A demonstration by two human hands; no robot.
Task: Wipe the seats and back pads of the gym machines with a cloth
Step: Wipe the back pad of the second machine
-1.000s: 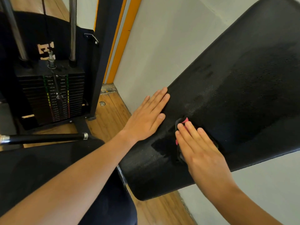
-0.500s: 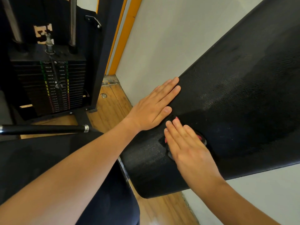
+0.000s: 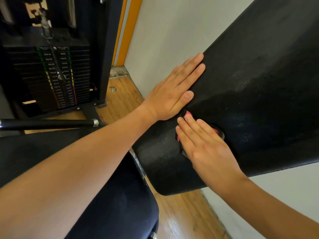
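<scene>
Both hands flat on back pad point(image 3: 250, 87), right hand point(image 3: 205, 147) over cloth point(image 3: 187, 115).

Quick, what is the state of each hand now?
Left hand: open, flat on the black textured back pad.
Right hand: open, pressing the pink cloth.

we see a pale grey wall point(image 3: 172, 31) meeting a wooden plank floor point(image 3: 120, 99), with an orange vertical strip point(image 3: 126, 31) in the corner. to the left stands a black weight stack point(image 3: 51, 75) with coloured labels, a black bar point(image 3: 46, 124) near it.
</scene>
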